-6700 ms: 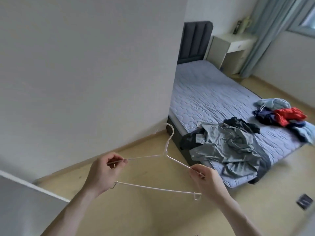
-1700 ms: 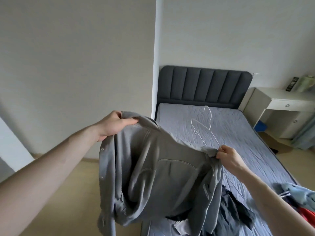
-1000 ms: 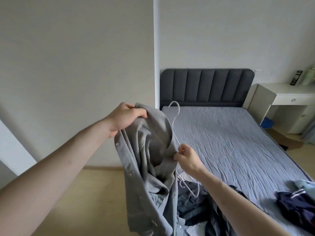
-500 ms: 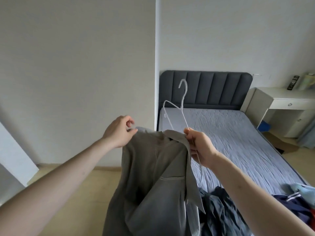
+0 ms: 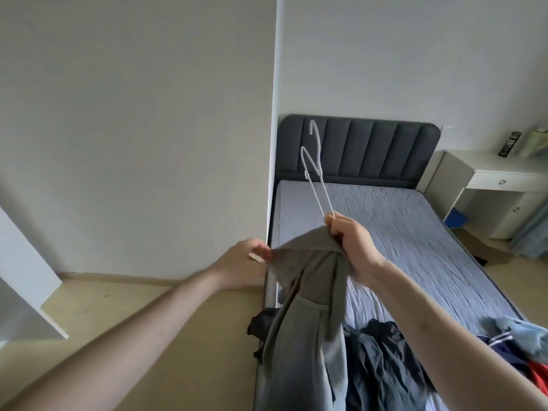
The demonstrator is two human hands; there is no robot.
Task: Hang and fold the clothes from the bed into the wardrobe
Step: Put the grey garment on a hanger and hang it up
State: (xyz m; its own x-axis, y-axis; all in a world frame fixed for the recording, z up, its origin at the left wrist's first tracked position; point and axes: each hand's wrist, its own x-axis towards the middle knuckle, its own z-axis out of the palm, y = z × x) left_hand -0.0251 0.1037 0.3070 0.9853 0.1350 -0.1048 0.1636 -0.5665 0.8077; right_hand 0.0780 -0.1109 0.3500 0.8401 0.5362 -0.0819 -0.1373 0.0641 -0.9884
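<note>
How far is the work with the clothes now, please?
Early stage. Done: nothing visibly hung yet. In hand: the right hand grips the white hanger and grey shirt; the left hand pinches its collar. Left: dark clothes and a blue garment lie on the bed.

Matt grey cloth shirt [image 5: 299, 336], thin white hanger [image 5: 315, 176]

My left hand [image 5: 247, 262] is blurred; my right hand [image 5: 354, 247] hides the hanger's [image 5: 315, 173] lower end; the grey shirt [image 5: 305, 327] runs off the bottom edge.
</note>
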